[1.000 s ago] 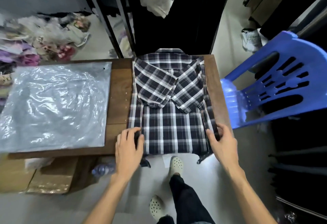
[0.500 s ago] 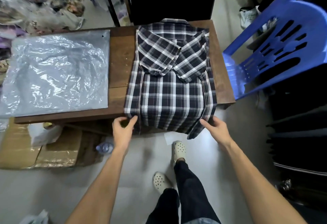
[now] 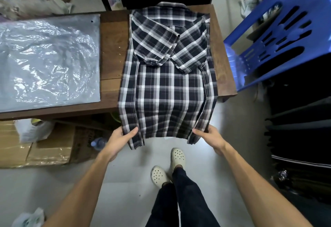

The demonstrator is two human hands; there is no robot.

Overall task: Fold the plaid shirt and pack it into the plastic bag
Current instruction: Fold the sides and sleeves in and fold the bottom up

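Note:
The black-and-white plaid shirt [image 3: 168, 83] lies face down on the wooden table [image 3: 221, 51], its sides and both short sleeves folded in over the back. Its collar is at the far edge and its hem hangs past the near edge. My left hand [image 3: 121, 137] grips the hem's left corner, thumb on top. My right hand [image 3: 208, 134] grips the hem's right corner the same way. The clear plastic bag [image 3: 48, 62] lies flat on the table to the left of the shirt, apart from it.
A blue plastic chair [image 3: 279, 35] leans against the table's right side. Cardboard boxes [image 3: 44, 148], a white bag and a water bottle [image 3: 97, 142] sit under the table at left. Dark stacked clothing fills the right side. My feet in white clogs [image 3: 168, 166] stand on the floor.
Both hands slid from the shirt's sides on the table down to the hem corners and took hold of them. The view has tilted further down and back from the table.

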